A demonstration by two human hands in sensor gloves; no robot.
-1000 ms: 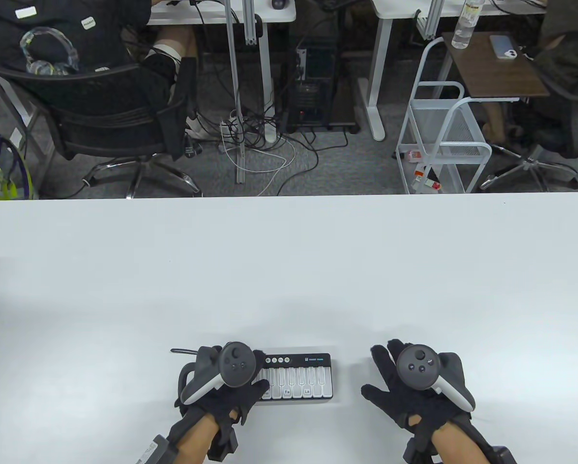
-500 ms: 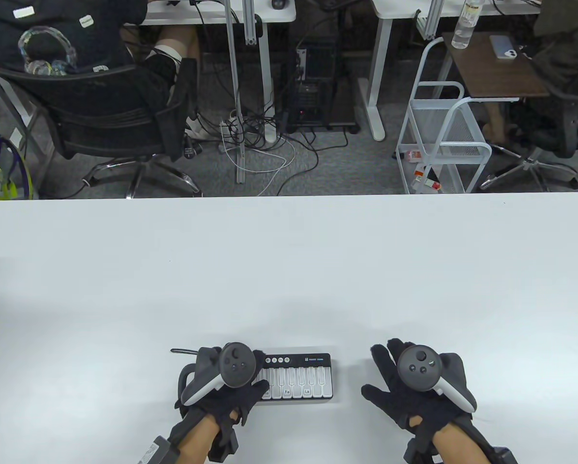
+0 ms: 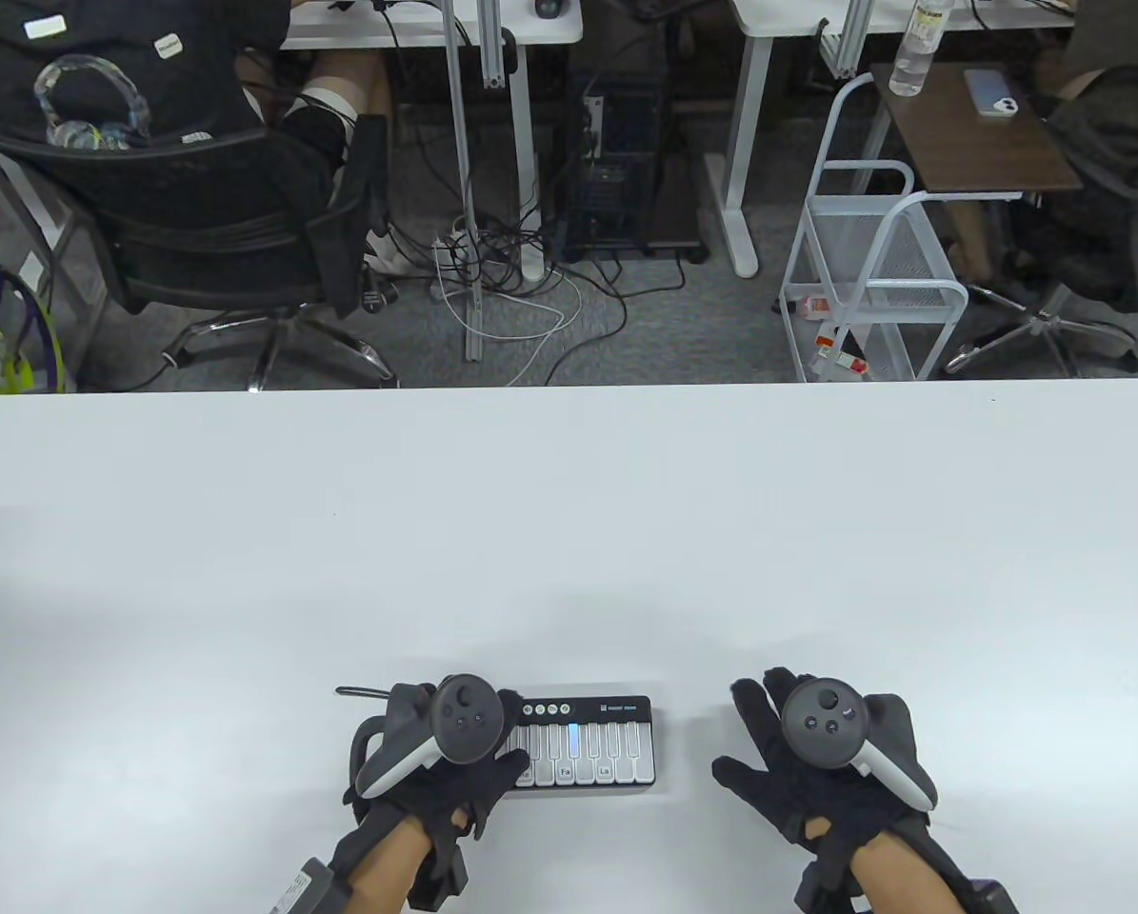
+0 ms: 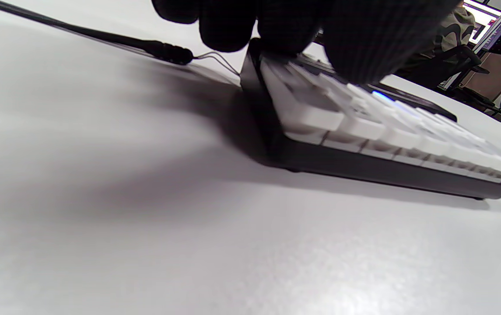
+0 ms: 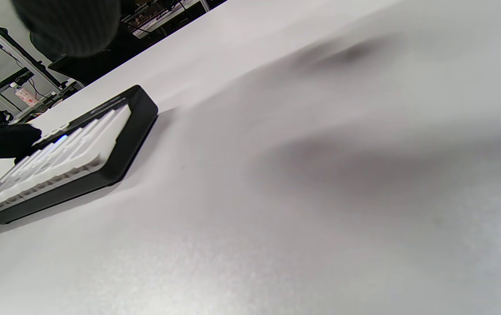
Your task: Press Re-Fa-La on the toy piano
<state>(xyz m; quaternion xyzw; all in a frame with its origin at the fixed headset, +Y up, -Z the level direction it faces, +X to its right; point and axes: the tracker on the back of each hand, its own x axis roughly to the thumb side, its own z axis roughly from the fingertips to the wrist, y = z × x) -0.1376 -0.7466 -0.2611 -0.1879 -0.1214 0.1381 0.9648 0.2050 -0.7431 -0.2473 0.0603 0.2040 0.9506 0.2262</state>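
The toy piano (image 3: pixel 583 742) sits on the white table (image 3: pixel 569 533) near its 6 o'clock edge, a little left of centre, its black case square to the edge and the white keys toward the person. One key near the middle of the row glows blue (image 3: pixel 576 736) — the same glow shows in the left wrist view (image 4: pixel 380 95) and the right wrist view (image 5: pixel 61 139). Printed labels "Fa" and "La" are readable on two of the white keys.

The left hand (image 3: pixel 435 771) lies over the piano's 9 o'clock end, covering the leftmost keys, with its thumb (image 3: pixel 511 762) reaching out across the front of the keys toward 3 o'clock. In the left wrist view its fingertips (image 4: pixel 228 26) come down at the far left corner of the keyboard, touching the case or keys there — which key they press, I cannot tell. It grips nothing; the fingers rest spread on the instrument.

The right hand (image 3: pixel 816 762) lies flat on the table at 3 o'clock from the piano, apart from it, fingers spread and open, holding nothing.

A thin black cable (image 3: pixel 364 692) runs from the piano's left end toward 9 o'clock, seen also in the left wrist view (image 4: pixel 101 37).
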